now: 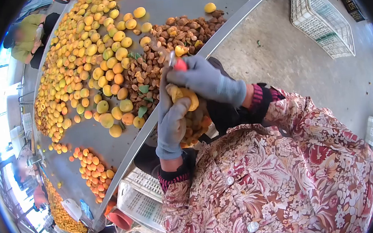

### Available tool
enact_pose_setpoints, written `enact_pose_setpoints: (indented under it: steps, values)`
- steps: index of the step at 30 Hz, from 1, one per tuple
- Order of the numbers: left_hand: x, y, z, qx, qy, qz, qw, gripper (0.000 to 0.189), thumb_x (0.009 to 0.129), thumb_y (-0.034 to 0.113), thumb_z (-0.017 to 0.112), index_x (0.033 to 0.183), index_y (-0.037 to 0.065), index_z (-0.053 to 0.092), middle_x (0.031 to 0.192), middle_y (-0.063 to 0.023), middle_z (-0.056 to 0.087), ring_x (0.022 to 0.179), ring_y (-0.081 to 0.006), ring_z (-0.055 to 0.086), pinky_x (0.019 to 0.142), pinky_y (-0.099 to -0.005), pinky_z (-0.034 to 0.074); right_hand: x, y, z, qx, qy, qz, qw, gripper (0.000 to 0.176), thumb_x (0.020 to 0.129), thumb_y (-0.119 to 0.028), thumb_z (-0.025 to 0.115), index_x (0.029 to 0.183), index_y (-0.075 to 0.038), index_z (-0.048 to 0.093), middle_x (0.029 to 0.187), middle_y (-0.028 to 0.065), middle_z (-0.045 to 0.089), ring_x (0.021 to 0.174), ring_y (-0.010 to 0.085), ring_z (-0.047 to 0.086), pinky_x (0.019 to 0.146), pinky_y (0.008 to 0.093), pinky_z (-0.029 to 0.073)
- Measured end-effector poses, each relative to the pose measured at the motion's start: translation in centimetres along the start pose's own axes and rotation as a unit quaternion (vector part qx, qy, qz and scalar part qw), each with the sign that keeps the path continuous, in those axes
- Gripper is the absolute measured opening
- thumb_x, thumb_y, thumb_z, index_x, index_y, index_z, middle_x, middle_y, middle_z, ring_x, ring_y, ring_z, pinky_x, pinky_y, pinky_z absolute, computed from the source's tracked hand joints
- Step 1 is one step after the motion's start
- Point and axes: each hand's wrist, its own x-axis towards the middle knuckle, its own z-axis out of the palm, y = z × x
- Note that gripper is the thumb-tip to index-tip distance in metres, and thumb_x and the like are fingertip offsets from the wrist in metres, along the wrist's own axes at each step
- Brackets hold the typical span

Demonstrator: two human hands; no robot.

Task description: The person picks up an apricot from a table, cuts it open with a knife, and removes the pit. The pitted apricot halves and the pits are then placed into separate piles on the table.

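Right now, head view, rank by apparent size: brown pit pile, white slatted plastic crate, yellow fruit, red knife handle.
1. brown pit pile
2. white slatted plastic crate (farther off)
3. yellow fruit, left hand
4. red knife handle, right hand

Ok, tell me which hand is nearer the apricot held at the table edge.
Left. The left hand has its grip closed on the apricot from below in the picture; the right hand sits just above it, holding a red-handled knife.

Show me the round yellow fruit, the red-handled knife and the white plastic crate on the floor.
round yellow fruit (186, 97), head view, its bare skin
red-handled knife (180, 65), head view, the red handle
white plastic crate (322, 21), head view, its slatted side
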Motion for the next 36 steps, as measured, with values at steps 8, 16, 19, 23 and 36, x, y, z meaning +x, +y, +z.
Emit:
enact_pose_setpoints:
  steps: [8, 16, 19, 23, 36]
  values:
    - [0.0, 0.9, -1.9, -0.148, 0.004, -0.032, 0.988, 0.082, 0.071, -0.007, 0.042, 0.145, 0.012, 0.013, 0.125, -0.0159, 0.044, 0.09, -0.0227, 0.06, 0.074, -0.0311, 0.052, -0.4, -0.7, -0.3, 0.159, -0.116, 0.044, 0.979, 0.024, 0.085, -0.02, 0.065, 0.101, -0.001, 0.063, 0.08, 0.0021, 0.062, 0.066, 0.0059, 0.057, 0.058, 0.0208, 0.047]
    - [-0.5, 0.1, -2.3, -0.031, 0.096, -0.081, 0.992, 0.055, 0.074, -0.008, 0.046, 0.127, 0.005, 0.04, 0.095, -0.0084, 0.058, 0.063, -0.0128, 0.058, 0.05, -0.0209, 0.045, 0.2, -1.3, -0.8, -0.292, -0.245, -0.174, 0.908, 0.022, 0.086, -0.021, 0.061, 0.098, -0.002, 0.059, 0.088, 0.0044, 0.056, 0.083, 0.0138, 0.054, 0.075, 0.0273, 0.043]
    - [-0.6, -0.2, -2.2, 0.033, 0.097, -0.091, 0.991, 0.061, 0.074, -0.008, 0.049, 0.132, 0.004, 0.036, 0.094, -0.0074, 0.058, 0.062, -0.0114, 0.057, 0.049, -0.0203, 0.045, 0.0, -0.4, -0.1, -0.291, -0.18, -0.124, 0.932, 0.023, 0.084, -0.022, 0.062, 0.094, -0.002, 0.059, 0.083, 0.0055, 0.059, 0.076, 0.0144, 0.058, 0.07, 0.0265, 0.046]
    - [-0.4, 0.5, -2.1, 0.002, 0.078, -0.011, 0.997, 0.086, 0.069, -0.007, 0.048, 0.145, 0.011, 0.011, 0.106, -0.0102, 0.054, 0.076, -0.0105, 0.057, 0.059, -0.0208, 0.049, 0.5, 0.0, 0.9, 0.103, -0.024, 0.066, 0.992, 0.023, 0.082, -0.024, 0.064, 0.089, -0.002, 0.062, 0.076, 0.0029, 0.062, 0.068, 0.0102, 0.059, 0.064, 0.0244, 0.048]
    - [-0.2, -1.3, -2.3, 0.136, 0.129, -0.022, 0.982, 0.075, 0.069, -0.001, 0.053, 0.139, 0.002, 0.024, 0.121, -0.0135, 0.047, 0.103, -0.019, 0.052, 0.087, -0.0284, 0.044, 1.5, 1.0, 0.9, -0.312, -0.067, -0.059, 0.946, 0.038, 0.075, -0.031, 0.07, 0.098, -0.001, 0.063, 0.078, 0.0087, 0.065, 0.072, 0.0139, 0.063, 0.069, 0.0267, 0.05]
